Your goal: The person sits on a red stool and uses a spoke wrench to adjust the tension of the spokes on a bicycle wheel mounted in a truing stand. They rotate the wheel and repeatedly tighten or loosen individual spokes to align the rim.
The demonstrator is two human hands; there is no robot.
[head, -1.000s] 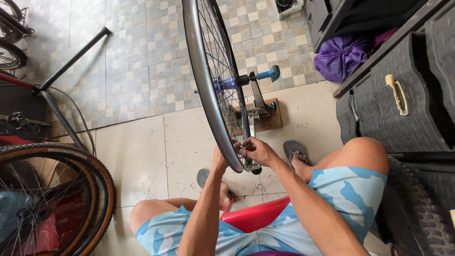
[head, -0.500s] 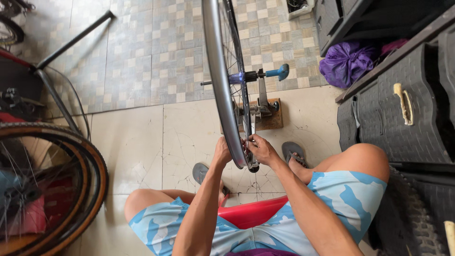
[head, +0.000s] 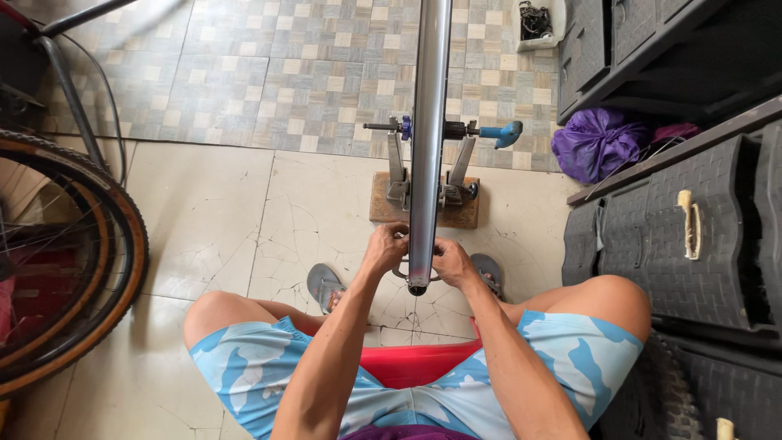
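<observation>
A bare grey bicycle wheel rim stands upright in a truing stand on a wooden base, seen edge-on straight ahead of me. My left hand grips the left side of the rim near its lowest part. On the right side my right hand has its fingers closed at the spokes; a small tool may be in them, but I cannot tell. I sit on a red stool with my knees spread.
A tyred bicycle wheel leans at the left. Black plastic crates are stacked at the right, with a purple bag behind them. A blue-handled axle sticks out of the stand. Sandals lie by my feet.
The view has swung so the rim now appears edge-on and centred. Both hands stay at the lower rim, now on either side of it.
</observation>
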